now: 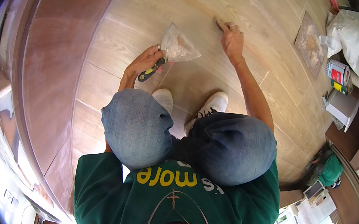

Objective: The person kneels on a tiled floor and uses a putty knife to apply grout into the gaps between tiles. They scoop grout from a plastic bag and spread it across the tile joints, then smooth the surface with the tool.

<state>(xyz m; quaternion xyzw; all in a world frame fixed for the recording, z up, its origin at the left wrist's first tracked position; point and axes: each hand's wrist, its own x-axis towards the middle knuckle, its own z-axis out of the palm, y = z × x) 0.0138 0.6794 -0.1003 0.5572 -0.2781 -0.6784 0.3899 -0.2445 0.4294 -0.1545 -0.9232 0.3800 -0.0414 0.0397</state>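
My left hand (146,59) is closed round the black and yellow handle of a wide putty knife (150,69). Its broad, triangular blade carries a lump of pale brownish filler and is held just above the floor. Farther right and ahead, my right hand (232,42) pinches a small flat brownish piece (218,23) against the wood-look floor (157,2); its exact kind is too small to tell. Faint reddish-brown smears run along the floor joints near this hand. I squat with both arms reaching forward past my knees.
On the right lie a filler-smeared square board (311,44), a white sack (358,46), a red and white can (337,72) and a white box-like piece (342,107). A brown panel (59,52) borders the floor at left. My white shoes (216,102) stand between the hands and knees.
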